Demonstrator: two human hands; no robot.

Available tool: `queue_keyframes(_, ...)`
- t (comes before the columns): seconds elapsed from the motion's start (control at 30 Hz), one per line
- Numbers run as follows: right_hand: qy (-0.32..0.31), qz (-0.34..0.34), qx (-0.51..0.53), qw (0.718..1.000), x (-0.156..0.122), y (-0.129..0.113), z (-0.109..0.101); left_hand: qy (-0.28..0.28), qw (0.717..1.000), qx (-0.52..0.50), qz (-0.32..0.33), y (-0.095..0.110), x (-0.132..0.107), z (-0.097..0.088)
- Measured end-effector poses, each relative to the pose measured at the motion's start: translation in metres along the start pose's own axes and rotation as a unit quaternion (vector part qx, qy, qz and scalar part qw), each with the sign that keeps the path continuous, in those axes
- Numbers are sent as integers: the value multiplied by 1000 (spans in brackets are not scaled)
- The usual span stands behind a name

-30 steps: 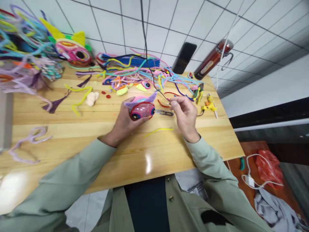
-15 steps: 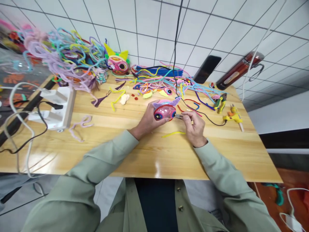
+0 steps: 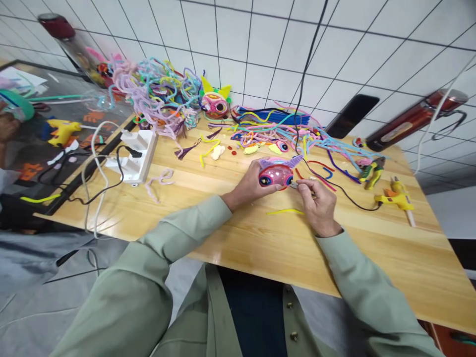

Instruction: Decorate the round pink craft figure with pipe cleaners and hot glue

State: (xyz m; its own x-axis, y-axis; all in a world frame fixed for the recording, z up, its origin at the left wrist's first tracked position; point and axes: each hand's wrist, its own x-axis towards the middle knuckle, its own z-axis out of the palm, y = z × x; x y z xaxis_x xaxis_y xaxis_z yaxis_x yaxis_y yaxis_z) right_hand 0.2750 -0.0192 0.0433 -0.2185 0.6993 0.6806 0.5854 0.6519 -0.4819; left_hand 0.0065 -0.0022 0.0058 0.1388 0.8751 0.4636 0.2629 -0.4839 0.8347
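We see the pink figure (image 3: 277,173) near the middle of the table (image 3: 238,238), its two lilac horns pointing up and out. The left hand (image 3: 250,184) wraps around it, fingers behind and thumb pressed across the lower front. The right hand (image 3: 320,206) pinches a small metal tool (image 3: 293,185) between thumb and fingers, its tip at the eye nearer that hand; we cannot tell whether it touches.

Between the hands and the table's near edge we find a yellow strip (image 3: 284,211). Toward the right edge lies a yellow glue gun (image 3: 396,199), with pliers (image 3: 373,173) nearer the far right corner, where a red flask (image 3: 407,121) leans on the wall. A dark phone (image 3: 352,115) stands tilted at the far edge, beside many coloured stems (image 3: 275,116). By the left edge we see a white power strip (image 3: 147,157).
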Motion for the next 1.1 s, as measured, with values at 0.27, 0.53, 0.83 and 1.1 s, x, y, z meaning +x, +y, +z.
queue_keyframes(0.27, -7, -32, -6, 999, 4, -1, -1, -8, 1000, -18, -3, 3, 0, -1)
queue_keyframes(0.53, -28, -15, -14, 999, 0, 2, 0, -18, 999, -11, -24, 4, 0, 1)
queue_keyframes(0.83, -34, -14, -20, 999, -2, 0, -7, -8, 998, -22, -52, 5, -1, 4)
queue_keyframes(1.1, -18, 20, -23, 999, -7, 2, -10, -2, 998, -37, -46, 7, -6, 5)
